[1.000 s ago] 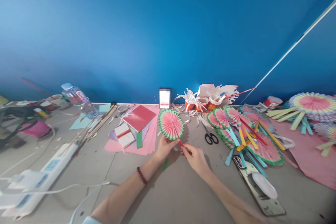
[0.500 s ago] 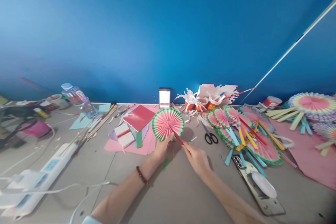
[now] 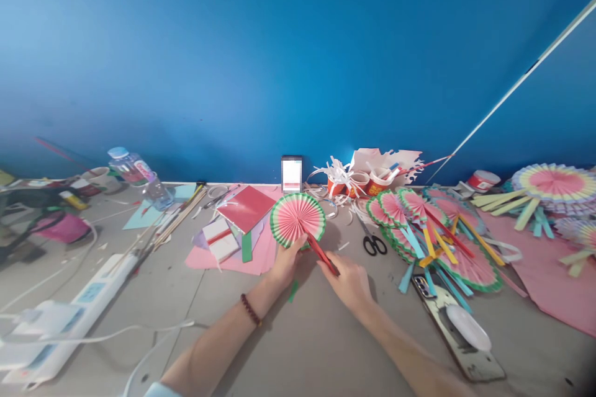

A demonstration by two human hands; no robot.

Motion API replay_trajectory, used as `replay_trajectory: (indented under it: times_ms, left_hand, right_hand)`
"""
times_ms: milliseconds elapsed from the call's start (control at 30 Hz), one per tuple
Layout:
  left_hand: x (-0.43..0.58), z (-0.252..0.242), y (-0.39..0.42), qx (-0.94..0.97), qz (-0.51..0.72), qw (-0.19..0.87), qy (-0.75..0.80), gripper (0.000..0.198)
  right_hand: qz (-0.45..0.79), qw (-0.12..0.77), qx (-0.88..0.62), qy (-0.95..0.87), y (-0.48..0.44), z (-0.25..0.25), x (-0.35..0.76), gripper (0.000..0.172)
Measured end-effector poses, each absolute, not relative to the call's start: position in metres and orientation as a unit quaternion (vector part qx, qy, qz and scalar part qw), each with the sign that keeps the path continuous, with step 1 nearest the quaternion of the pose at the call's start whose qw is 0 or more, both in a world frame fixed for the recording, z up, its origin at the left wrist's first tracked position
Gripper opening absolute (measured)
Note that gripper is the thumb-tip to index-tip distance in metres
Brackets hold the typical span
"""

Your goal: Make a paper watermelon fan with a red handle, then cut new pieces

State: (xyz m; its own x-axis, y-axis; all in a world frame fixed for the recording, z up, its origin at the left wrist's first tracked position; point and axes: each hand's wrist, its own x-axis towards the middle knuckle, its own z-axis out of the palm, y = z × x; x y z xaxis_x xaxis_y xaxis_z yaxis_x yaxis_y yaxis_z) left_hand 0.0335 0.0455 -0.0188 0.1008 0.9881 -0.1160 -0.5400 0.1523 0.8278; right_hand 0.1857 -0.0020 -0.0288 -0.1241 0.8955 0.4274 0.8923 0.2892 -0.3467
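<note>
**Left hand** [image 3: 285, 263]: closed, fingers pinching the lower rim of the paper fan [image 3: 298, 218]. A dark bead bracelet [image 3: 251, 311] sits on the wrist.

**Right hand** [image 3: 350, 282]: closed, fingertips gripping the red stick [image 3: 321, 252]. The stick runs from the hand toward 11 o'clock, up to the fan's centre.

**Paper fan**: round, pleated, pink with a green rim, fully spread. It is held just above the table [image 3: 302, 347], at 12 o'clock from the left hand and 11 o'clock from the right.

**Nearby items, by direction from the hands**
- 6 o'clock of the left hand: a green paper strip [image 3: 293, 291] lying on the table between the forearms.
- 1 o'clock of the right hand: black scissors [image 3: 375, 243], close by.
- 2 o'clock: a heap of finished fans [image 3: 431, 229] with blue, yellow and red handles, overlapping one another.
- 4 o'clock: a phone [image 3: 435, 301] lying flat, with a white oval object [image 3: 468, 327] resting on it.
- 9 to 10 o'clock of the left hand: pink paper sheets [image 3: 254, 254], with a red booklet [image 3: 246, 208] on top.
- 12 o'clock, against the blue wall: a small upright screen [image 3: 292, 173].
- 1 o'clock, against the wall: red paper cups [image 3: 358, 185] among white paper trimmings.

**Farther off**
- 10 o'clock: thin wooden sticks [image 3: 179, 217] and a water bottle [image 3: 137, 173].
- 8 o'clock: a white power strip [image 3: 79, 304] with cables.
</note>
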Motion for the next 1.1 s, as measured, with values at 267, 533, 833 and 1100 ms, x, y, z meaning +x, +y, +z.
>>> replay_trajectory:
  times_ms: [267,533,833,1100]
  left_hand:
    - [0.035,-0.015,0.043,0.328,0.565,0.673,0.346,0.032]
    - [0.039,-0.019,0.035,0.361,0.527,0.689,0.342,0.040]
    - [0.045,-0.020,0.026,0.419,0.478,0.671,0.382,0.037]
    - [0.043,-0.013,0.023,0.422,0.501,0.639,0.404,0.042]
  right_hand:
    - [0.034,0.373,-0.587,-0.718,-0.002,-0.024,0.187,0.023]
    - [0.003,0.462,-0.522,-0.717,0.000,-0.017,0.189,0.017]
    - [-0.036,0.440,-0.548,-0.711,0.002,-0.014,0.193,0.015]
    - [-0.118,0.455,-0.524,-0.710,0.005,-0.011,0.199,0.014]
